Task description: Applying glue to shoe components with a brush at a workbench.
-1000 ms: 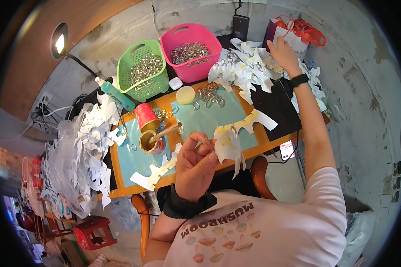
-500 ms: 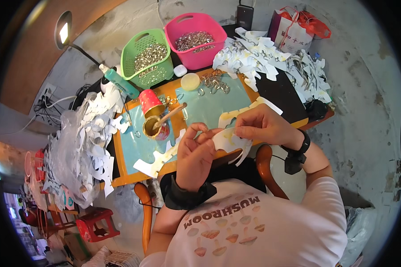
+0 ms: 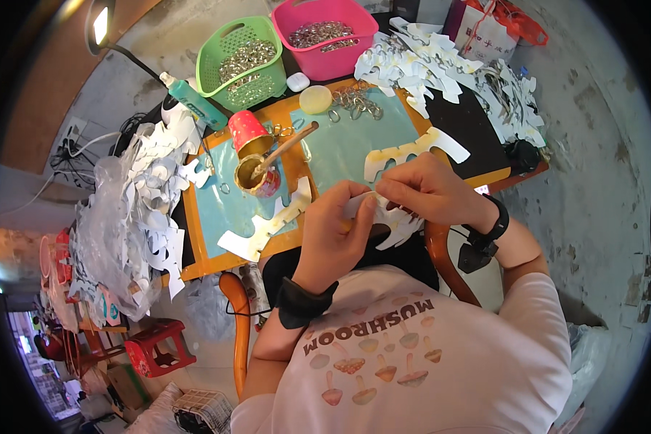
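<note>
My left hand [image 3: 335, 231] and my right hand [image 3: 432, 189] meet in front of my chest, fingers closed in pinches on a white cut-out piece [image 3: 401, 230]. Part of that piece is hidden behind the fingers, and its curved lower end hangs below them. Two similar white cut-outs with yellowish smears lie on the table: a left cut-out [image 3: 271, 226] by my left hand and a right cut-out [image 3: 447, 142] just beyond my right hand. Beyond my left hand, a wooden stick [image 3: 291, 141] leans in an open pot [image 3: 267, 184] with glue-like residue, touching a red cup [image 3: 244, 129] tipped on its side.
A green basket [image 3: 208, 66] and a pink basket [image 3: 354, 54] of metal rings stand at the back. Loose rings [image 3: 358, 103] lie near a round pale lid [image 3: 315, 100]. Heaped white cut-outs [image 3: 148, 188] lie left, with more cut-outs [image 3: 419, 61] at back right. Chair arms flank me.
Both hands have drawn closer together and now cover more of the white piece, which has turned and hangs lower. The view has shifted, so the table sits slightly higher.
</note>
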Action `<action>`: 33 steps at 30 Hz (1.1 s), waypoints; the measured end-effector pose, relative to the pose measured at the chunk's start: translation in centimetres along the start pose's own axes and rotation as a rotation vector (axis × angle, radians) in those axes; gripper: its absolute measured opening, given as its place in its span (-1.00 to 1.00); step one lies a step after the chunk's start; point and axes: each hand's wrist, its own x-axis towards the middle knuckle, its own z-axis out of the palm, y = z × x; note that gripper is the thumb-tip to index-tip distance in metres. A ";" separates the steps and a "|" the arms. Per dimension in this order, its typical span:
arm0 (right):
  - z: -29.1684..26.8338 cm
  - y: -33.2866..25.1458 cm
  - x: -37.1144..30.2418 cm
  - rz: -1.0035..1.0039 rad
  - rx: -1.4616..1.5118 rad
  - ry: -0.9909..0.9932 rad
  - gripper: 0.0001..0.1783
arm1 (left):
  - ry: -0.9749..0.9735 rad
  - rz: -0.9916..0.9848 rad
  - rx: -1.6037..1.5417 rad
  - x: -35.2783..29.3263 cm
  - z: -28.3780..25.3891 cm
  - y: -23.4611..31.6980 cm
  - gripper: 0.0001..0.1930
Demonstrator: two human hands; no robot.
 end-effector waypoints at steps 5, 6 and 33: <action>0.6 -0.1 0.6 -0.059 -0.150 -0.017 -0.66 | 0.124 0.161 0.308 -0.1 0.7 -0.5 -0.91; 0.7 0.0 0.6 -0.057 -0.146 -0.005 -0.66 | 0.124 0.164 0.349 0.0 0.6 -1.1 -0.91; -7.6 2.7 3.2 0.187 0.169 0.374 -0.74 | 0.050 -0.174 -0.516 -5.4 -3.9 -3.8 -0.56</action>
